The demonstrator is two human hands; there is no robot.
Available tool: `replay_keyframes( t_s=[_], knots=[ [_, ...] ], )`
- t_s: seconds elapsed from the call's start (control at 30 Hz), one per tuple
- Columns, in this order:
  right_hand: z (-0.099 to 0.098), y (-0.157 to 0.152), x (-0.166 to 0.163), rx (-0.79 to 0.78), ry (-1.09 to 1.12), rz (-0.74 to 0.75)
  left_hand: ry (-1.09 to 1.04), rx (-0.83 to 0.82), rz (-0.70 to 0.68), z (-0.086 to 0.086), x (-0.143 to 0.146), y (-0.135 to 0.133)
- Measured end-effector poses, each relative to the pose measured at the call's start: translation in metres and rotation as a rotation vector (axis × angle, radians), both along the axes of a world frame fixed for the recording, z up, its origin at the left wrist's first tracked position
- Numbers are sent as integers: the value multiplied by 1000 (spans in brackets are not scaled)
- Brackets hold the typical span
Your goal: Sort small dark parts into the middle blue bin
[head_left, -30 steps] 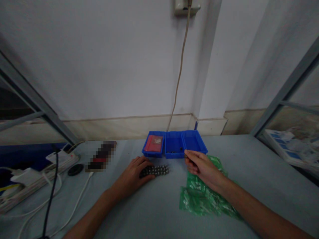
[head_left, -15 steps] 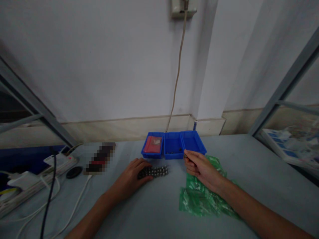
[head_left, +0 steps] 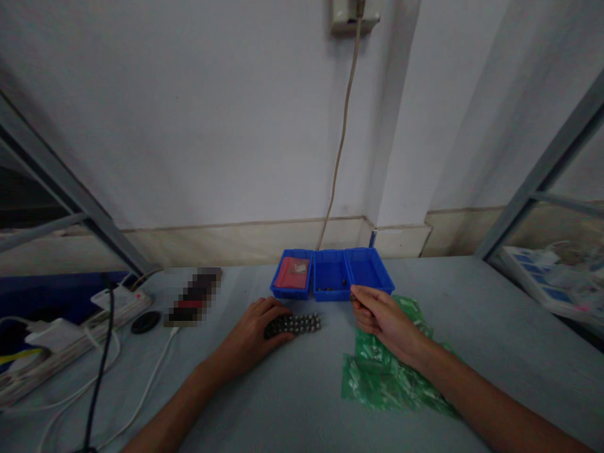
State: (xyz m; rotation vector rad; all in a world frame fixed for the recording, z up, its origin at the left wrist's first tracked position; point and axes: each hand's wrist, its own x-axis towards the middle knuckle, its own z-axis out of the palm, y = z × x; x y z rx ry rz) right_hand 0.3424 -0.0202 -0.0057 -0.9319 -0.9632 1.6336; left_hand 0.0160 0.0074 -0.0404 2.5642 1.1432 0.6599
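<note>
Three bins in a row at 12 o'clock: left bin (head_left: 287,293), middle bin (head_left: 330,296), right bin (head_left: 370,274). One red packet (head_left: 292,275), in the left one. Two hands: left hand (head_left: 255,333) at 7 o'clock, right hand (head_left: 382,318) at 5. One stud strip (head_left: 297,324); its studs are too blurred to count. Green bags (head_left: 387,377) overlap, number unclear. One power strip (head_left: 117,303) and one black disc (head_left: 145,322) at 9 o'clock.

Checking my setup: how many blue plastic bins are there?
3, in a row: left blue plastic bin holds a red packet, middle bin small dark bits, right bin sits beyond the right hand.
</note>
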Motion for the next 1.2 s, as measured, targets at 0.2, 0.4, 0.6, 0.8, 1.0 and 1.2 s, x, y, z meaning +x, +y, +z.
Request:
replay_keyframes(
  t_s=[0.2,0.4,0.6,0.8,1.0,1.2],
  knots=[
    [-2,1,0,12,11,-4,10,-1,2,2,2,0],
    [1,-1,0,55,7,-23,1,-6,31,3,1,-1],
    [1,0,1,212,-171,-122,5,-15,19,2,-3,1],
    [-4,3,3,254,-233,-150,2,-9,19,3,-5,2],
    [1,0,1,182,-172,-130,-6,-20,16,7,-4,0],
    [1,0,0,31,-27,-74,-7,-30,16,12,-1,-2]
  ],
)
